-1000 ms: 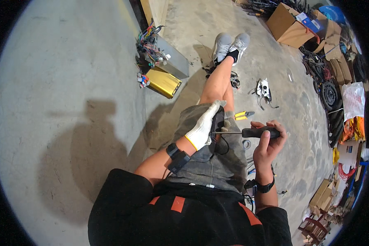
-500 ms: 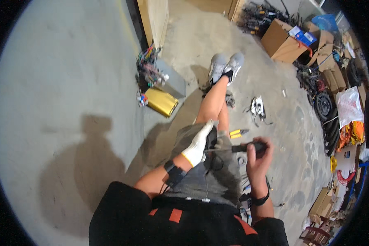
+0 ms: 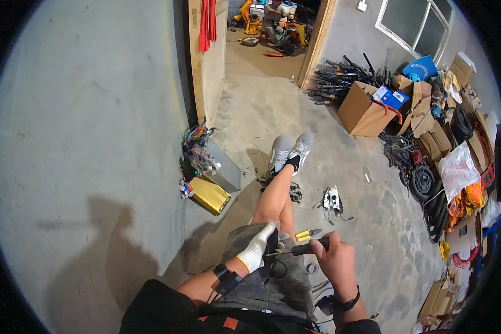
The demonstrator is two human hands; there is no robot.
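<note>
A small black part (image 3: 272,247) is pinned on the lap by the white-gloved left hand (image 3: 257,249), fingers wrapped round it, apparently to steady it. A black-handled screwdriver (image 3: 300,249) is gripped in the closed bare right hand (image 3: 335,259), its tip kept at the part.

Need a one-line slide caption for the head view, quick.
Seated person's gloved left hand steadies a small black part on the lap while the bare right hand drives a screwdriver into it.

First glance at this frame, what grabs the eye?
Low in the middle, the gloved left hand steadies a small black part on the lap while the bare right hand works a screwdriver into it. Left of the outstretched legs lies a gold box beside a grey box trailing coloured wires. Along the right side is a heap of cardboard boxes, cables and tyres.
</note>
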